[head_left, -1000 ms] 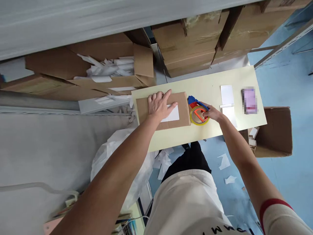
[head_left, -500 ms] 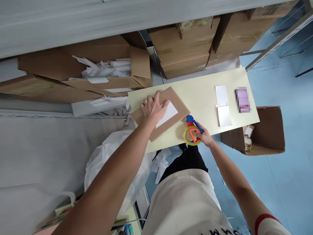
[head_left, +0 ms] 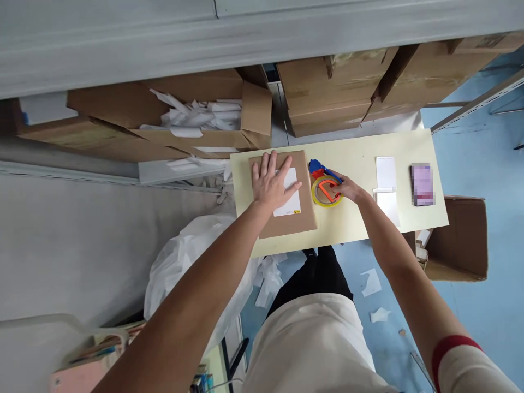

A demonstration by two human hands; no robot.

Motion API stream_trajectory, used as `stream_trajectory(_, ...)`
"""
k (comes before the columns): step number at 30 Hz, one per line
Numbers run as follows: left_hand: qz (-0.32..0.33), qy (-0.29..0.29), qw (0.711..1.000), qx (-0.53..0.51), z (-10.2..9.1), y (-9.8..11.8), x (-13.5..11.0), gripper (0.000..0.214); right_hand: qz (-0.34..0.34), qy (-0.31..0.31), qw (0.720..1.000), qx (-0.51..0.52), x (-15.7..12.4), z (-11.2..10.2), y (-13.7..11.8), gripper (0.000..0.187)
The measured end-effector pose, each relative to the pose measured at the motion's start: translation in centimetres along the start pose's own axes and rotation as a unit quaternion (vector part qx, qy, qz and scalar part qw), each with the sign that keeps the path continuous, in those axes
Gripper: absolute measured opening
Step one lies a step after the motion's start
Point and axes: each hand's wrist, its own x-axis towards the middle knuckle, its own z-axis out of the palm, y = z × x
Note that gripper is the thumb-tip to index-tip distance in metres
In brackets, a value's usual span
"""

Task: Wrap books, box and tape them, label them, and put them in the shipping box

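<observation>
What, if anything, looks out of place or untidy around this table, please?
Torn white paper scraps lie loose on the blue floor, right of the person's black trousers; they look like stray litter. On the pale yellow table, the flat brown cardboard box shows no visible damage.

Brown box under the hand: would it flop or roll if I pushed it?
The brown box would probably stay stiff, since its edges look straight. It likely wouldn't roll, because it lies flat with square corners. It might slide, as the table looks smooth.
</observation>
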Motion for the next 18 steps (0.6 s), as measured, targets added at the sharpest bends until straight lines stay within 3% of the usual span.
stream_trajectory(3, -0.004, -0.004, 1.000, 0.004, 0.1, -0.1, -0.2, 0.083, 0.021, 0.004, 1.000, -0.002, -2.0, 0.0, 0.5, 0.080)
stream_trajectory(7, -0.005, -0.001, 1.000, 0.003, 0.0, 0.1, -0.4, 0.080, 0.068, -0.014, 0.997, -0.012, -8.0, 1.5, 3.8, 0.088)
stream_trajectory(10, -0.006, 0.001, 1.000, 0.004, -0.1, 0.3, -0.4, 0.078, 0.090, -0.009, 0.996, 0.015, -13.3, 4.5, 7.7, 0.089)
stream_trajectory(12, -0.007, 0.000, 1.000, 0.006, -0.1, 0.3, -0.5, 0.080, 0.094, 0.027, 0.994, 0.045, -15.8, 6.9, 10.2, 0.092)
stream_trajectory(15, -0.008, -0.006, 1.000, 0.006, -0.1, 0.3, -0.6, 0.082, 0.068, 0.077, 0.991, 0.081, -17.4, 10.0, 12.4, 0.092)
stream_trajectory(18, -0.009, -0.006, 1.000, 0.000, -0.1, 0.5, -0.5, 0.082, 0.047, 0.122, 0.989, 0.076, -17.4, 12.3, 12.8, 0.089)
